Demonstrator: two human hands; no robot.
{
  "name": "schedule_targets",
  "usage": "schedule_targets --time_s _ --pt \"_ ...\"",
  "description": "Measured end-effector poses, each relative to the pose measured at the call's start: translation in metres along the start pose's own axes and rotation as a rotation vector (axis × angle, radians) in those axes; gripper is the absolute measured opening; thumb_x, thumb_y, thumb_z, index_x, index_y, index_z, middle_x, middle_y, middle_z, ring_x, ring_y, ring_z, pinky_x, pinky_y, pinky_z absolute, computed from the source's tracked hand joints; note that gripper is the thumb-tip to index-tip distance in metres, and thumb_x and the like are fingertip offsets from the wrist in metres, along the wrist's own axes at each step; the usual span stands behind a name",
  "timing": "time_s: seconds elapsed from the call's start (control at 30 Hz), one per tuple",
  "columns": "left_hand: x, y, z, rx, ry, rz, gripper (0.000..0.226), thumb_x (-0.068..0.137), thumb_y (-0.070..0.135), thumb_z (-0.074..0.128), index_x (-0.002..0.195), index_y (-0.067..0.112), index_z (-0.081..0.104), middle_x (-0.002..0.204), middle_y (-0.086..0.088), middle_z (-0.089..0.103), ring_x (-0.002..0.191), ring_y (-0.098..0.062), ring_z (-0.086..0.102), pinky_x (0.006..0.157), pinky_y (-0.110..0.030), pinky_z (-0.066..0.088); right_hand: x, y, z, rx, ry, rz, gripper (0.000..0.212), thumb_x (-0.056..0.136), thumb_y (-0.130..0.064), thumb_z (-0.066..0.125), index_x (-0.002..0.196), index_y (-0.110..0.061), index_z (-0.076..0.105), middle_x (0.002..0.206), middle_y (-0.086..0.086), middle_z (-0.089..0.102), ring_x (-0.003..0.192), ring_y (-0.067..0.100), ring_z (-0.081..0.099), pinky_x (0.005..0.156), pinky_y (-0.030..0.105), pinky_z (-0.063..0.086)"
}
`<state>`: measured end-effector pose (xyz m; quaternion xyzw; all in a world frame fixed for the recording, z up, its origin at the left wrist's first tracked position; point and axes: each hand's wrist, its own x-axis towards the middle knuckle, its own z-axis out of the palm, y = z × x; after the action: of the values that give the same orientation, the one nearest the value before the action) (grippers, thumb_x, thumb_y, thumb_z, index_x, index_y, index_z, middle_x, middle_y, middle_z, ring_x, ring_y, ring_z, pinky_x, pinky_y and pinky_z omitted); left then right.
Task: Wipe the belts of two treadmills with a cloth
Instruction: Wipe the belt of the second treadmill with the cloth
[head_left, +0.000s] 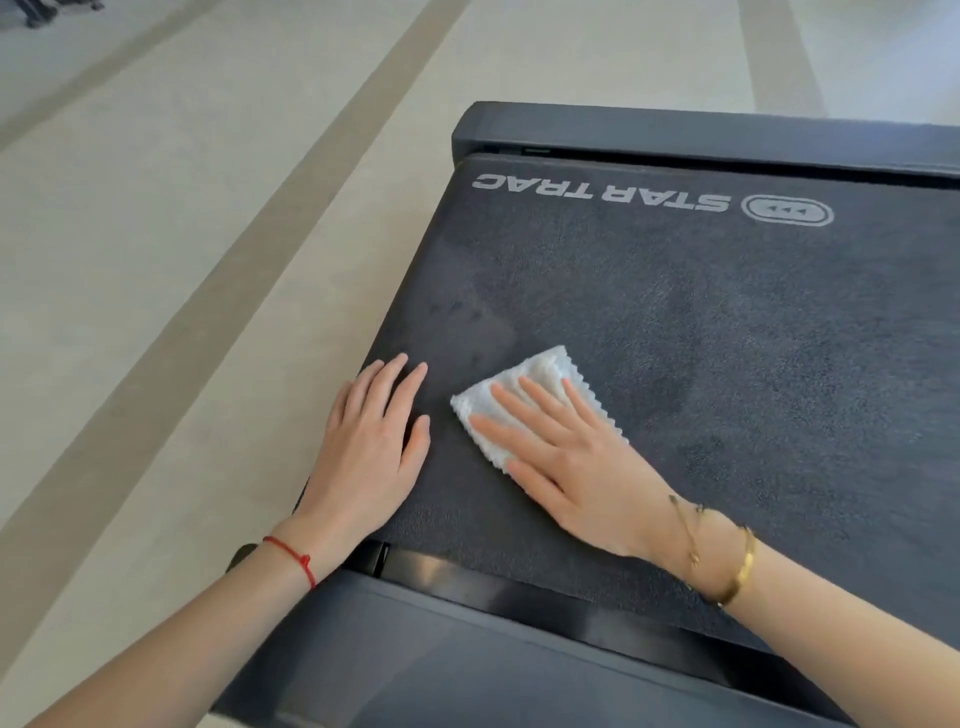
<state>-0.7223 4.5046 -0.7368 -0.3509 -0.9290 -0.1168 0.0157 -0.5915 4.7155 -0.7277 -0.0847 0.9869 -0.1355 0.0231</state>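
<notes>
White cloth (524, 397) flat on the dark treadmill belt (727, 322), toward 7 o'clock of its visible surface. Pressed under the right hand (576, 467), fingers (540, 400) straight and spread wide. At 9 o'clock of the cloth, left hand (371, 447) flat on the belt edge, fingers straight, holding nothing. White logo (649, 200) at 12 o'clock. Pale floor (156, 260) beyond.

My L hand (370, 440) lies flat, palm down, fingers straight; R hand (569, 457) flat too, fingers spread, pressing down; both forearms reach fwd.
</notes>
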Motion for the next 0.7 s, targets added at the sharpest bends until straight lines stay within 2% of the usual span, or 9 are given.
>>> schedule_targets --time_s 0.1,0.23,0.3,0.37,0.43,0.53,0.6,0.7 --pt "-0.015 -0.005 0.0 -0.017 0.018 -0.052 0.049 0.103 0.028 0.038 0.149 0.011 0.039 0.156 -0.008 0.034 0.143 -0.029 0.03 0.118 -0.044 0.028 0.027 0.017 -0.008 -0.009 -0.008 0.015 0.051 0.105 -0.043 0.019 0.155 -0.036 0.01 0.165 -0.007 0.0 0.152 0.017 -0.007 0.122 0.042 -0.007" --pt "-0.023 -0.002 0.0 -0.052 0.033 -0.083 0.051 0.102 0.03 0.038 0.15 0.013 0.037 0.156 -0.006 0.032 0.144 -0.025 0.027 0.118 -0.036 0.023 0.1 0.043 -0.023 -0.027 0.037 0.217 0.05 0.106 -0.037 0.02 0.156 -0.033 0.011 0.165 0.0 0.004 0.152 0.023 -0.002 0.122 0.045 -0.005" --pt "-0.025 0.0 -0.001 -0.066 0.036 -0.099 0.051 0.102 0.03 0.036 0.15 0.014 0.036 0.157 -0.005 0.031 0.144 -0.023 0.025 0.118 -0.033 0.02 0.116 0.039 -0.021 -0.029 0.061 0.243 0.05 0.107 -0.036 0.021 0.156 -0.032 0.013 0.165 0.002 0.006 0.152 0.025 0.0 0.121 0.047 -0.004" --pt "-0.027 0.0 -0.002 -0.077 0.048 -0.104 0.051 0.102 0.029 0.036 0.149 0.012 0.038 0.156 -0.006 0.033 0.144 -0.023 0.028 0.119 -0.035 0.023 0.109 0.025 -0.013 -0.037 0.067 0.162 0.05 0.106 -0.036 0.022 0.156 -0.033 0.013 0.165 0.002 0.006 0.152 0.026 0.0 0.122 0.048 -0.006" --pt "-0.029 0.0 -0.002 -0.095 0.059 -0.112 0.05 0.101 0.028 0.037 0.148 0.01 0.039 0.155 -0.007 0.034 0.143 -0.024 0.03 0.119 -0.037 0.027 0.087 0.007 -0.004 -0.038 0.063 -0.005 0.05 0.106 -0.038 0.023 0.155 -0.033 0.013 0.165 0.001 0.006 0.152 0.024 -0.002 0.122 0.045 -0.008" --pt "-0.028 0.002 -0.002 -0.102 0.072 -0.119 0.049 0.101 0.025 0.038 0.146 0.006 0.041 0.153 -0.01 0.036 0.141 -0.026 0.032 0.118 -0.04 0.031 0.074 0.007 -0.002 0.003 -0.004 -0.163 0.05 0.106 -0.039 0.024 0.155 -0.034 0.014 0.164 -0.002 0.004 0.152 0.018 -0.005 0.122 0.041 -0.01" --pt "-0.028 0.003 -0.002 -0.098 0.074 -0.116 0.049 0.101 0.024 0.039 0.145 0.005 0.042 0.151 -0.012 0.038 0.14 -0.028 0.035 0.117 -0.042 0.032 0.087 0.025 -0.009 -0.035 -0.03 -0.161 0.051 0.106 -0.039 0.022 0.156 -0.034 0.012 0.165 -0.002 0.003 0.152 0.017 -0.006 0.123 0.043 -0.007" --pt "-0.028 0.004 -0.002 -0.091 0.078 -0.124 0.048 0.101 0.023 0.04 0.146 0.006 0.042 0.152 -0.011 0.038 0.14 -0.028 0.034 0.117 -0.042 0.031 0.133 0.047 -0.023 -0.078 0.001 0.005 0.05 0.107 -0.035 0.021 0.156 -0.031 0.011 0.165 0.001 0.004 0.152 0.021 -0.003 0.122 0.046 -0.004"
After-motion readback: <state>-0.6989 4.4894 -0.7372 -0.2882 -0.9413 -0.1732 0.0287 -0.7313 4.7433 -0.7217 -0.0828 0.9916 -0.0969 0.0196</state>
